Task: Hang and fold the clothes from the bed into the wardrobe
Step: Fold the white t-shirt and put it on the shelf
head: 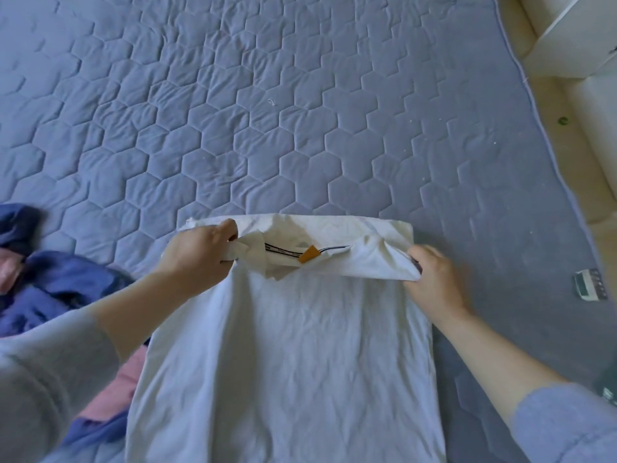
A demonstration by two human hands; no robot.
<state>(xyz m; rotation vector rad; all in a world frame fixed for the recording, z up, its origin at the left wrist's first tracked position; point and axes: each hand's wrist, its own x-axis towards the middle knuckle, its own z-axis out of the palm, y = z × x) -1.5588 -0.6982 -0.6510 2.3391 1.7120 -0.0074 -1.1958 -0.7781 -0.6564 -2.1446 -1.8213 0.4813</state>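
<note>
A white shirt (287,355) lies flat on the blue quilted bed (267,111), its long body running toward me. Its collar end is doubled over at the far side, showing a striped neck tape and an orange tag (309,254). My left hand (198,253) pinches the left end of that folded edge. My right hand (434,279) grips the right end of the same fold. Both hands hold the cloth slightly raised off the shirt's body.
A heap of dark blue clothes (50,289) with pink fabric (110,392) lies at the left, partly under the shirt. A small grey remote-like device (589,284) rests near the bed's right edge. White furniture (577,38) stands beyond the bed at the upper right.
</note>
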